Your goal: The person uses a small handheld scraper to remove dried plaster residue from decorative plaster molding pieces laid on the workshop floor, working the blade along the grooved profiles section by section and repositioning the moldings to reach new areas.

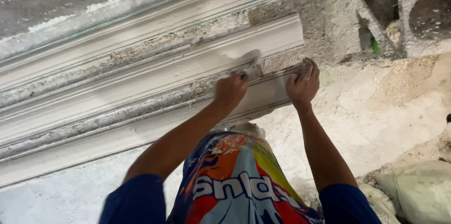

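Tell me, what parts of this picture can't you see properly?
- Head view: the tool in the left hand is blurred; its kind is unclear.
- The right hand fingertips curl over the plaster moulding end, hidden.
- The moulding runs off the left edge.
- The sack is cut by the right edge.

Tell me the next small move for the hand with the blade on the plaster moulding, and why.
Probably draw the left hand and its blade leftward along the moulding. The blade sits near the moulding's end, rough crumbly plaster lines the grooves to the left, and the right hand braces the end.
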{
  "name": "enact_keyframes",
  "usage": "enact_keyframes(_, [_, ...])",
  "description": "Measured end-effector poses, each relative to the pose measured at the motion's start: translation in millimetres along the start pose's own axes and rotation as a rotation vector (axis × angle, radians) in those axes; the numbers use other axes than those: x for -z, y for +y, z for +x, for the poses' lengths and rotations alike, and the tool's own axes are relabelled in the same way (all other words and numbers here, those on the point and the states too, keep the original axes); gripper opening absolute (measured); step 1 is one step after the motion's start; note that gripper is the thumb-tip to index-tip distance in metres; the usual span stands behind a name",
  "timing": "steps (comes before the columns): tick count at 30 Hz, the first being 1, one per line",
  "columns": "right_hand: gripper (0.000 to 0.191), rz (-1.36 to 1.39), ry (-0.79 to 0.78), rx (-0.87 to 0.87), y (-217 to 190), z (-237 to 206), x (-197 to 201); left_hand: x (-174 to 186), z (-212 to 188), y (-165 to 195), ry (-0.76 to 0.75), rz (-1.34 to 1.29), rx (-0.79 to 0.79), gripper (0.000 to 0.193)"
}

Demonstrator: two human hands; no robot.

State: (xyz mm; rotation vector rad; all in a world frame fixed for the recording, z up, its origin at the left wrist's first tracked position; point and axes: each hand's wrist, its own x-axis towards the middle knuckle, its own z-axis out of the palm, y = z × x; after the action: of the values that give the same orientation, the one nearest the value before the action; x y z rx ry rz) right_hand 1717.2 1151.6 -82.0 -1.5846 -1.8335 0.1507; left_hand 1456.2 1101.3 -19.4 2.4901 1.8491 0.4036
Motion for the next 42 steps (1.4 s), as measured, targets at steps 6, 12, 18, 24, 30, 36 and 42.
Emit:
enact_keyframes(6, [0.038,0.033,0.039,-0.017,-3.3,1.1,4.3,-37.3,43.5,57.2,-0.08,-0.116,0.075,0.018])
enact_keyframes(12, [0.041,0.041,0.023,-0.061,-1.8,0.3,6.4,-49.0,61.2,85.8,-0.058,-0.11,0.091,0.025])
enact_keyframes(18, [0.042,0.045,0.054,-0.057,-4.3,4.9,11.0,-32.5,86.0,109.7,-0.345,-0.146,0.239,0.023])
enact_keyframes(24, [0.036,0.097,0.04,-0.047,-3.1,8.1,11.3,-31.7,109.7,127.7,-0.296,-0.114,0.167,0.018])
enact_keyframes(30, [0.029,0.041,0.041,-0.028,-2.9,12.6,14.4,-52.3,110.4,136.0,-0.232,-0.105,0.219,0.024])
enact_keyframes(36, [0.031,0.108,0.081,0.013,-5.4,14.3,12.5,-46.3,93.0,112.7,-0.131,-0.146,0.097,0.02])
enact_keyframes(42, [0.046,-0.058,-0.052,0.006,0.1,8.3,4.8,-10.0,-69.9,-12.5,0.043,-0.271,0.189,0.061])
